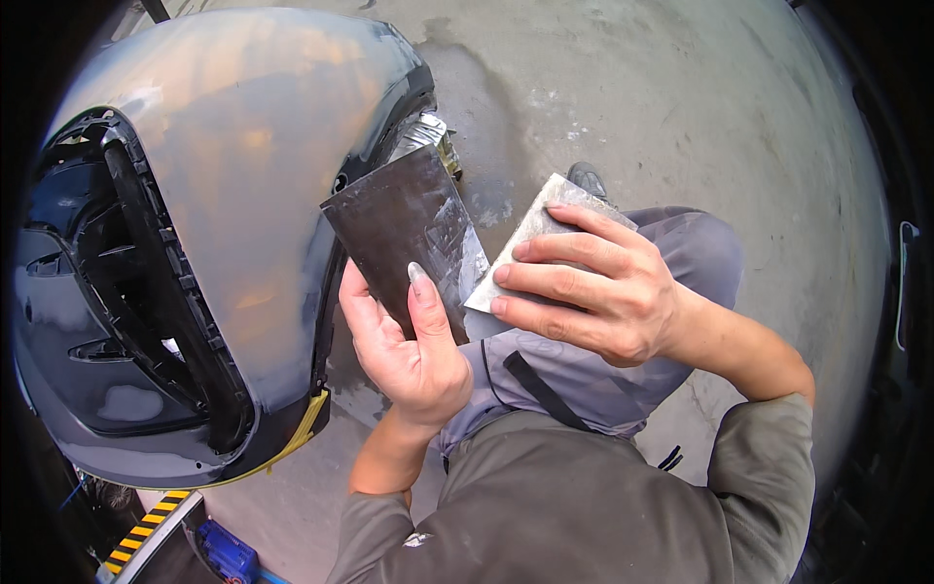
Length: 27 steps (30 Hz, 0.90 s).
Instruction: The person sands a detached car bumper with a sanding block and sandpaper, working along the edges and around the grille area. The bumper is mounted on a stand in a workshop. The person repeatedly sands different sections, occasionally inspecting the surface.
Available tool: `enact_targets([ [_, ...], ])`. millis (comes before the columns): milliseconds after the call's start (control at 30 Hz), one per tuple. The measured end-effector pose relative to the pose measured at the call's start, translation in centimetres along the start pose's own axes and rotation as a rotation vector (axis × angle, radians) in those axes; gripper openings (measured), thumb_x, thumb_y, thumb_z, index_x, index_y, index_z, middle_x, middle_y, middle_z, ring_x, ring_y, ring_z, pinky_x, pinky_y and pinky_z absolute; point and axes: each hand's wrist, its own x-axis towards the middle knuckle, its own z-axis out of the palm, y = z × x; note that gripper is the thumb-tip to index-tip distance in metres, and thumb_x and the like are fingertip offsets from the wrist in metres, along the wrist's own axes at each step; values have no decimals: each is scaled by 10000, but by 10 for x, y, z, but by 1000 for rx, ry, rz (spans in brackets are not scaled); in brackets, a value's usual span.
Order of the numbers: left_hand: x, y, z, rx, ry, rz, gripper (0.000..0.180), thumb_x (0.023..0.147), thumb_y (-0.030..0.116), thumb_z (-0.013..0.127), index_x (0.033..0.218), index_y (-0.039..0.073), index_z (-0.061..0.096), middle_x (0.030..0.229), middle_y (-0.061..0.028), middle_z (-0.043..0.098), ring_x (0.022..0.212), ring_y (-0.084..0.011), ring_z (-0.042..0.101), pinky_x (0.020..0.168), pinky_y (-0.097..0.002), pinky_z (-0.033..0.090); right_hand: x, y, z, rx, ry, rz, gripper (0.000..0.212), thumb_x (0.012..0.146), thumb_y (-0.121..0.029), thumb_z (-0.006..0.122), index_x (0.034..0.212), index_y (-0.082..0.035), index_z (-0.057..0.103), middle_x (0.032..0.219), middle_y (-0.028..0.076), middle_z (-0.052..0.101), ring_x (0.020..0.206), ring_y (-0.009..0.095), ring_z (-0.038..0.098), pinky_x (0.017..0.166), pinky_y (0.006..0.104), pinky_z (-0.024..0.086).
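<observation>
Left hand: my left hand point(409, 346) grips a dark board point(404, 238) from below, thumb pressed flat on its face, fingers wrapped behind its left edge.
Board: a dark rectangular plate, tilted, its top corner toward the bumper; a patch of pale grey filler point(462, 253) is smeared on its right side.
Right hand: my right hand point(593, 287) clasps a pale scraper point(535, 229), fingers spread across its top, thumb hidden underneath.
Scraper: a thin, flat, light grey blade, just right of the board, its lower left corner touching or nearly touching the board's filler patch.
Bumper: a large car bumper point(233, 195) stands left of the board, grey and sanded on its broad face, with a black grille opening on its far left side.
Knee: my knee point(691, 248) in grey trousers lies right of the board, under the right hand.
Floor: bare concrete point(681, 107) spreads beyond the board, stained in places.
Blue tool: a blue object point(226, 555) lies on the floor below the bumper, well apart from the board.
</observation>
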Motion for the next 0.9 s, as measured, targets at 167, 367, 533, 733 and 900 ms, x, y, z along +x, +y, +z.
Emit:
enact_targets([
  [167,-20,-33,-42,-64,148,-18,340,1087,41,586,1392,-74,489,1342,-138,620,1158,-144,604,1033,-302,468,-5,32,10,211,-128,37,231,898,-120,692,1116,-91,761,1092,59,730,1026,240,705,928,426,578],
  [367,-42,-104,-102,-86,-172,-271,282,939,187,846,1119,-15,769,1531,-177,504,1409,-298,479,1133,-449,449,27,106,71,181,211,136,401,853,36,700,1213,-121,777,1131,43,769,1004,251,711,871,383,563],
  [533,-41,-121,-124,-30,-34,-125,255,957,272,818,1109,70,785,1758,-139,224,1652,-337,129,1285,-677,239,75,111,151,80,392,-133,381,820,-159,759,1196,-195,810,1229,-33,767,1051,192,674,922,342,454],
  [733,-37,-102,-120,4,5,-162,220,907,295,866,913,94,774,1778,-148,189,1654,-376,120,1280,-693,223,91,107,195,113,609,-111,374,832,-322,672,1159,-239,832,1212,-88,774,1017,153,648,885,357,382],
  [900,-33,-91,-114,9,17,-128,143,912,247,860,875,144,767,1773,-168,202,1639,-426,155,1286,-684,199,88,109,207,125,654,-107,377,802,-337,682,1126,-236,847,1205,-101,774,984,148,622,873,352,361],
])
